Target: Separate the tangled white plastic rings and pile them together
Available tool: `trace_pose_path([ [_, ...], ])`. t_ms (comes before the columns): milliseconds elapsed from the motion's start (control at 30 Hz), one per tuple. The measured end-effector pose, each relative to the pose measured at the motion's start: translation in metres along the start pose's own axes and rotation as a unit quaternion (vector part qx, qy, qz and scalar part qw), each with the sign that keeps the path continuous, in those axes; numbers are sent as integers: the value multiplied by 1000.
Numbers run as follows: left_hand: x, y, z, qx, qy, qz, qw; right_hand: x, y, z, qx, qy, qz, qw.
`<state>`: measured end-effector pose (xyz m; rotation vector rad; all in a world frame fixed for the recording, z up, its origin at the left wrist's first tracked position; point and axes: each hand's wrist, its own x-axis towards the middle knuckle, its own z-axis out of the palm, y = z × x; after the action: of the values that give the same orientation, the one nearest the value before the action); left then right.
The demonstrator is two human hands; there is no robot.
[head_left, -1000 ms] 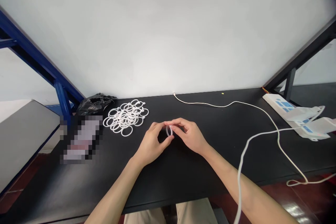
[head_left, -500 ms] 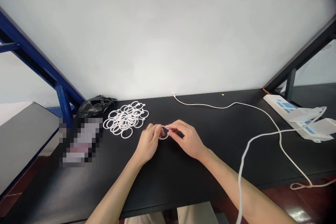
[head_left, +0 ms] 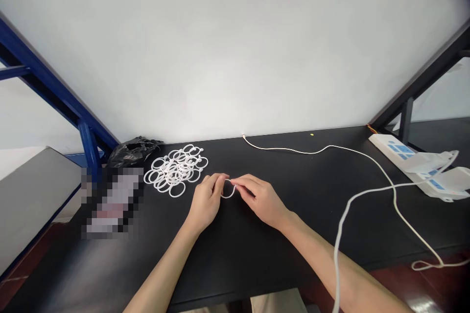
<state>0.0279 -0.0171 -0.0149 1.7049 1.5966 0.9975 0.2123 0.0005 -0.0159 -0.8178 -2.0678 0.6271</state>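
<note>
A thin white plastic curtain ring (head_left: pixel 228 197) is held between my two hands, just above the black table. My left hand (head_left: pixel 208 199) grips its left side, with thumb and fingers closed together. At its right side, the thumb and fingertips of my right hand (head_left: pixel 262 199) pinch the ring close to a small joint or knob, mostly hidden by the fingertips. To the left of my left hand lies a loose pile of similar white rings (head_left: pixel 177 168), several with small round knobs.
A black plastic bag (head_left: pixel 134 151) lies behind a blurred-out object (head_left: pixel 115 200) at the left. On the right are a white power strip (head_left: pixel 396 149) with plugs and a white cable (head_left: pixel 341 220) crossing over my right forearm. Blue (head_left: pixel 55 83) and black frame bars flank the table (head_left: pixel 227 259).
The fingers of my right hand have closed in more tightly at the ring's right side. My left hand keeps its grip. The view has shifted slightly.
</note>
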Motion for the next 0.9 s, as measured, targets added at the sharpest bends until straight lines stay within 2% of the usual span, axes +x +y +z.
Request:
trace_pose_path([
  [100, -3, 2, 1, 32, 14, 41, 999, 1, 1, 0, -5, 11, 44, 999],
  [267, -7, 2, 3, 119, 0, 141, 983, 2, 6, -1, 10, 21, 106, 994],
  [500, -8, -2, 5, 134, 3, 148, 980, 2, 4, -1, 32, 14, 126, 991],
  [567, -7, -4, 3, 153, 30, 166, 974, 1, 5, 1, 40, 18, 126, 991],
  [667, 1, -13, -10, 223, 133, 188, 947, 2, 10, 1, 19, 29, 141, 989],
  [767, 19, -27, -40, 293, 251, 105, 916, 5, 15, 0, -32, 38, 157, 986],
  [867, 39, -42, -73, 343, 251, -22, 905, 7, 20, -1, -44, 33, 159, 986],
  [900, 44, -46, -82, 350, 223, -51, 909, 8, 20, -2, -44, 29, 158, 986],
])
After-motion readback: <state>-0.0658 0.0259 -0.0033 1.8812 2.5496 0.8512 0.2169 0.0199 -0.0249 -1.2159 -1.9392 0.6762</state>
